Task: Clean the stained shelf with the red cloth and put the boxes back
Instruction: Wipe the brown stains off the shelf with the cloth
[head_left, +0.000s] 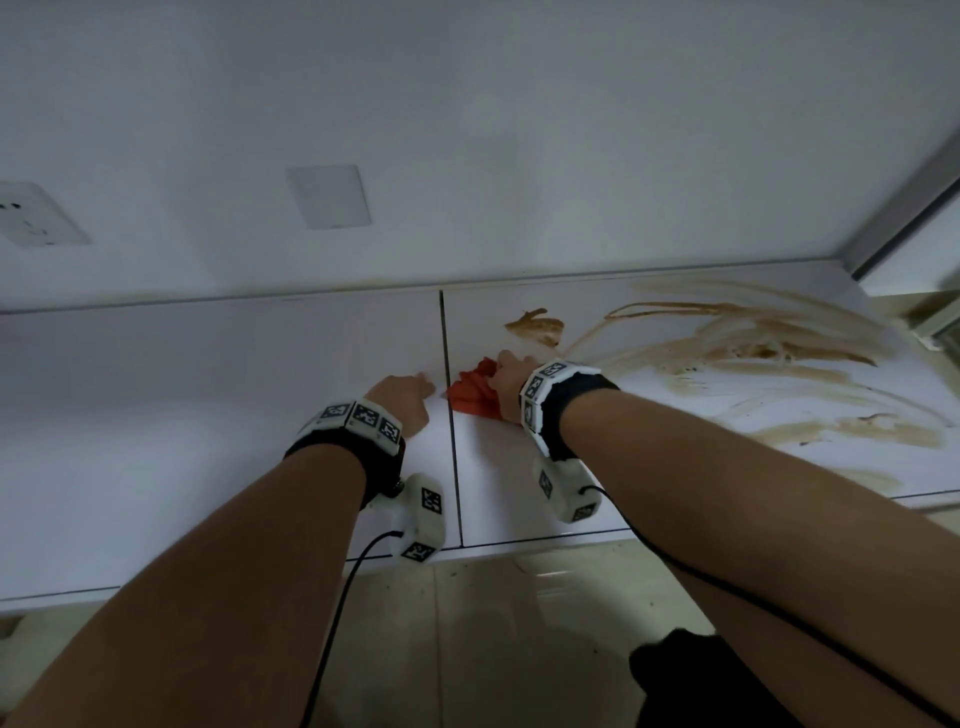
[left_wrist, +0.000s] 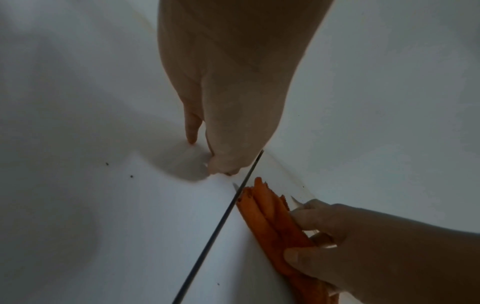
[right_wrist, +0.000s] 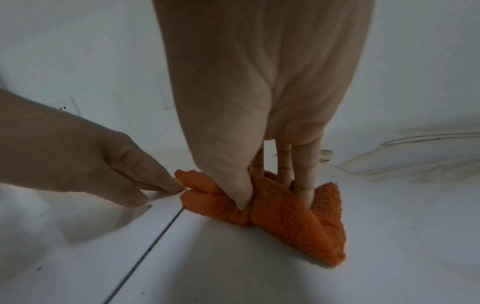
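Observation:
A folded red cloth (head_left: 471, 394) lies on the white shelf (head_left: 208, 389), just right of a dark seam (head_left: 449, 415). My right hand (head_left: 506, 370) grips the cloth (right_wrist: 291, 218), with the thumb (right_wrist: 241, 197) pressed into a fold and the fingers (right_wrist: 303, 181) behind it. My left hand (head_left: 423, 385) rests on the shelf left of the seam, fingers fairly straight. Its fingertips (right_wrist: 171, 185) touch the cloth's left corner. Brown smeared stains (head_left: 753, 353) cover the shelf to the right of the cloth. No boxes are in view.
A white wall rises behind the shelf, with a socket (head_left: 36, 213) and a blank plate (head_left: 328, 196). A grey frame (head_left: 909, 208) borders the far right. Below the shelf's front edge I see pale floor and a dark object (head_left: 691, 675).

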